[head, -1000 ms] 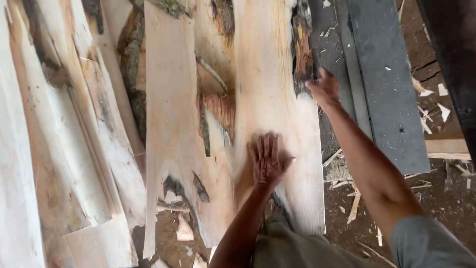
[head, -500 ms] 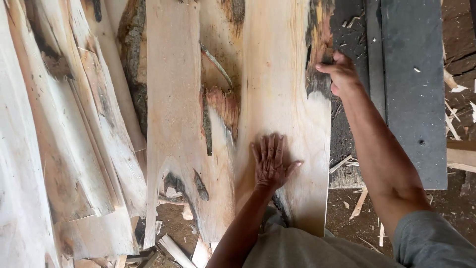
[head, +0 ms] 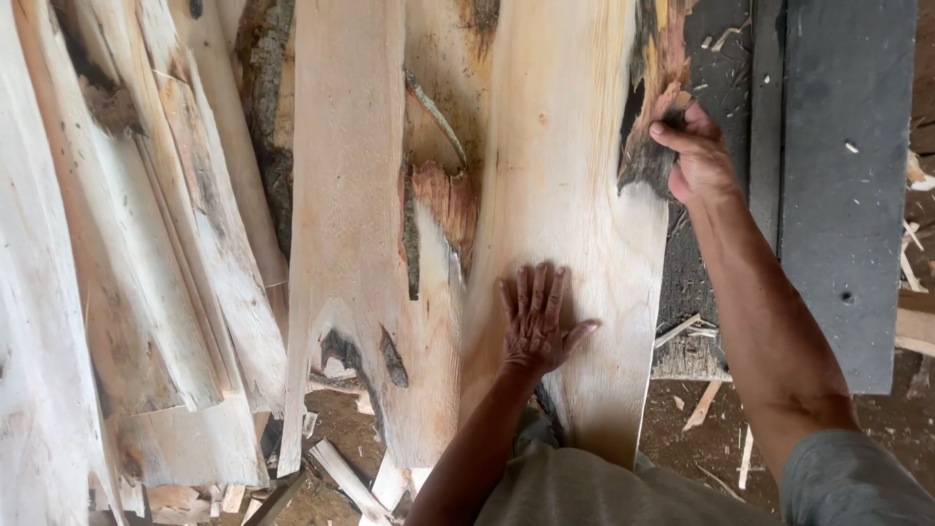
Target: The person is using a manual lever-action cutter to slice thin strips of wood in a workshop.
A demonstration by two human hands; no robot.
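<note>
While right hand [head: 699, 156] clenches dark bark edge of pale rough-sawn wooden slab [head: 560, 195], left hand [head: 538, 319] lies flat, fingers spread, grasping nothing, on slab's face. Slab leans among similar pale offcut boards [head: 156, 253]; grey plank [head: 842, 175] at right.

Slabs laid side by side, placed from the slab under the hands

On the middle slab [head: 565, 175] lies the left hand [head: 538, 319]; the right hand [head: 693, 151] is at its right edge. Left of it lie a second slab [head: 346, 214] and stacked offcuts [head: 146, 253]; right of it, a flat panel [head: 842, 166].
</note>
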